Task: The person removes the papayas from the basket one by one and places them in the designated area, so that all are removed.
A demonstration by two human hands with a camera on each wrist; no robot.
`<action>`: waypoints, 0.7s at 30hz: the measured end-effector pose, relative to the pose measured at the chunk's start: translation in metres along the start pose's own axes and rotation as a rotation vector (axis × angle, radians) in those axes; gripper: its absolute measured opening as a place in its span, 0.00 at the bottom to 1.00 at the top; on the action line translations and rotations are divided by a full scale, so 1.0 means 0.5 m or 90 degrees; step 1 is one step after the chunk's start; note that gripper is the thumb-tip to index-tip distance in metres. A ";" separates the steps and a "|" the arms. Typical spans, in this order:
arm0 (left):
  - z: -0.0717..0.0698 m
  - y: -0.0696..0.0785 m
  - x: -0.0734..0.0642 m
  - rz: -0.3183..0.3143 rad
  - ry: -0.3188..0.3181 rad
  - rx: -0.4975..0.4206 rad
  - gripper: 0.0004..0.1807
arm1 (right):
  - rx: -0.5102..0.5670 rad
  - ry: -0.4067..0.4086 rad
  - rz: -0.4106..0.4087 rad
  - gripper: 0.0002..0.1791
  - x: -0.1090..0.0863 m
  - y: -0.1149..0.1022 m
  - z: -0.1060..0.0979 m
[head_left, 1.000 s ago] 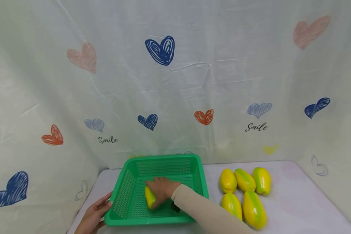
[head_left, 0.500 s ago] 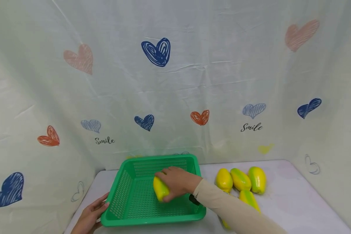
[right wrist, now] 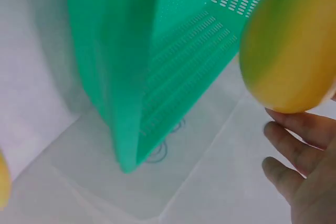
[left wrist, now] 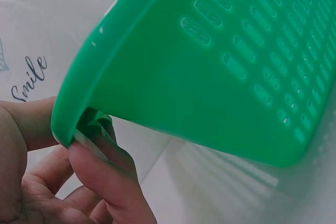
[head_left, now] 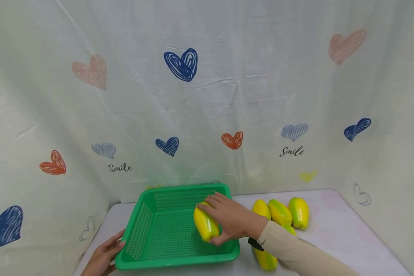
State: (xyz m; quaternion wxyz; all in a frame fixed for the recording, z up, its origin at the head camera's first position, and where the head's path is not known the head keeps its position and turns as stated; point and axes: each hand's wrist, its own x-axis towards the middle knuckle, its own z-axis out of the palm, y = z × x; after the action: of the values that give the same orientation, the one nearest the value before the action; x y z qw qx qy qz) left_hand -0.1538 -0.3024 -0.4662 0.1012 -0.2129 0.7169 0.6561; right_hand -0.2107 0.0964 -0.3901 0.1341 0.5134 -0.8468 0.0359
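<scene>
A yellow papaya (head_left: 205,224) with green streaks is gripped by my right hand (head_left: 232,218), raised over the right half of a green plastic basket (head_left: 172,262). In the right wrist view that papaya (right wrist: 289,45) appears large and blurred, fingers (right wrist: 296,150) along its lower end. At the basket's left side, my left hand (head_left: 101,255) holds the rim. The left wrist view has its thumb and fingers on either side of the basket's rim (left wrist: 68,103). No other fruit shows inside the basket.
More papayas lie on the white table right of the basket: one (head_left: 261,209), another (head_left: 280,212) and a third (head_left: 299,213) at the back. A further papaya (head_left: 266,260) sits nearer, partly behind the right sleeve (head_left: 296,249). A heart-printed curtain (head_left: 200,115) stands behind.
My right hand has lifted the papaya from the basket's floor and carried it rightward and up. My left hand stays at the rim. The head view has shifted slightly.
</scene>
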 end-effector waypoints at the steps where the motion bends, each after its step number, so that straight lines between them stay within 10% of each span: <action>1: 0.000 0.000 0.000 -0.001 0.000 -0.001 0.44 | 0.000 0.010 0.002 0.47 -0.008 0.000 -0.002; 21: -0.003 -0.004 -0.001 0.007 -0.003 -0.030 0.41 | -0.042 0.106 0.092 0.53 -0.163 0.036 -0.026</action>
State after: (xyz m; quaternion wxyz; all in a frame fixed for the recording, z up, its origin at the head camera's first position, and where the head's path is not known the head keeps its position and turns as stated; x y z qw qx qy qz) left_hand -0.1521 -0.3038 -0.4677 0.0942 -0.2093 0.7025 0.6737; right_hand -0.1884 0.1774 -0.3976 0.2175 0.4419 -0.8682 0.0600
